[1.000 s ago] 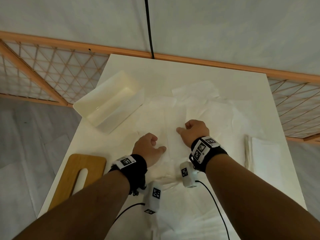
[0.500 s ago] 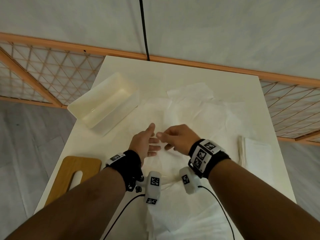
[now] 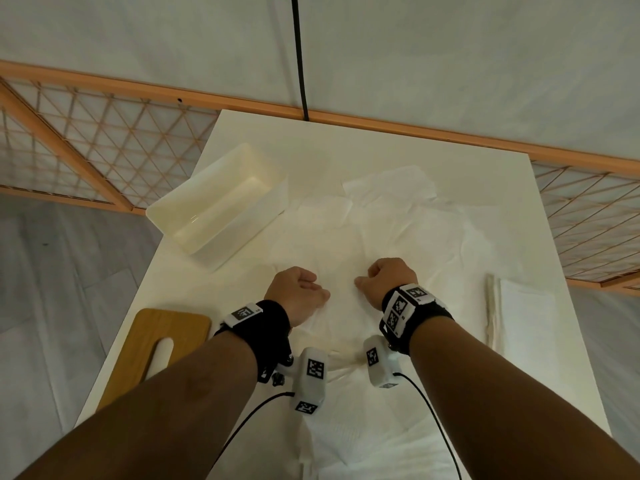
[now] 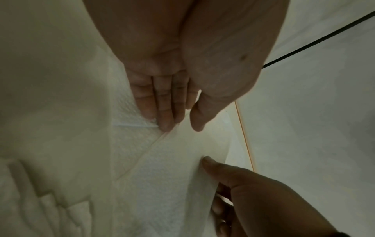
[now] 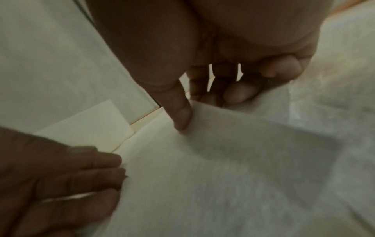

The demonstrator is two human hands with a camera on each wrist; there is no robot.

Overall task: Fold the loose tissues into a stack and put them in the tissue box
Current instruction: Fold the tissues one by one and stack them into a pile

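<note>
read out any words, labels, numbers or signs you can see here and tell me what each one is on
There is no readable word, brand or number in any view.
The wrist bands and the wrist cameras carry only black-and-white square marker patterns, with no letters.
The tissue box, wooden lid, folded stack and loose tissues bear no print.

Left hand [image 3: 297,293], right hand [image 3: 387,279] — fingers curled, side by side.
</note>
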